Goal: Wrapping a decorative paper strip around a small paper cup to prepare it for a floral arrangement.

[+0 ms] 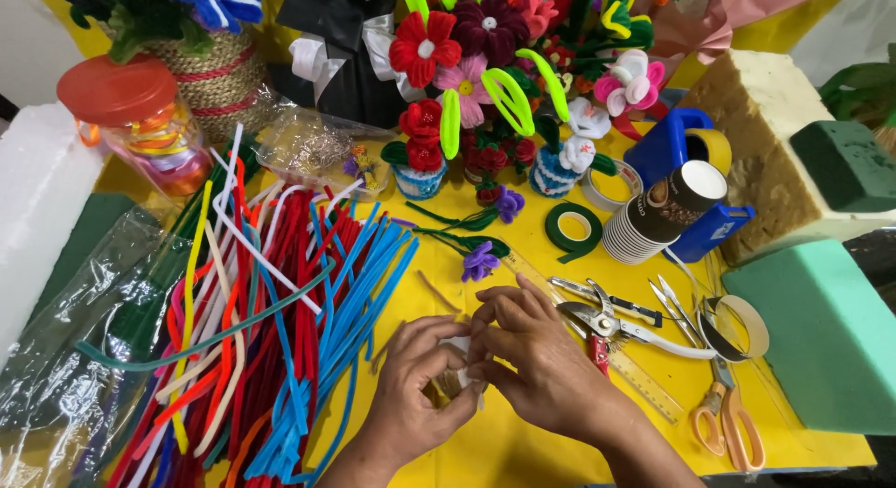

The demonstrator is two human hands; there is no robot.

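Note:
My left hand (415, 381) and my right hand (532, 353) meet over the yellow table (523, 451) near its front edge. Together they pinch a small white piece (457, 367), mostly hidden by the fingers. A large pile of red, blue, white and yellow pipe cleaners (271, 329) lies just left of my left hand. A purple pipe-cleaner flower (481, 261) lies just beyond my hands.
Pliers and snips (611, 320), a ruler (644, 381), orange-handled scissors (723, 418) and tape rolls (737, 325) lie to the right. A stack of paper cups (658, 213), green tape (572, 230), green foam blocks (821, 339), a jar (140, 124) and pipe-cleaner flower pots (425, 157) stand behind.

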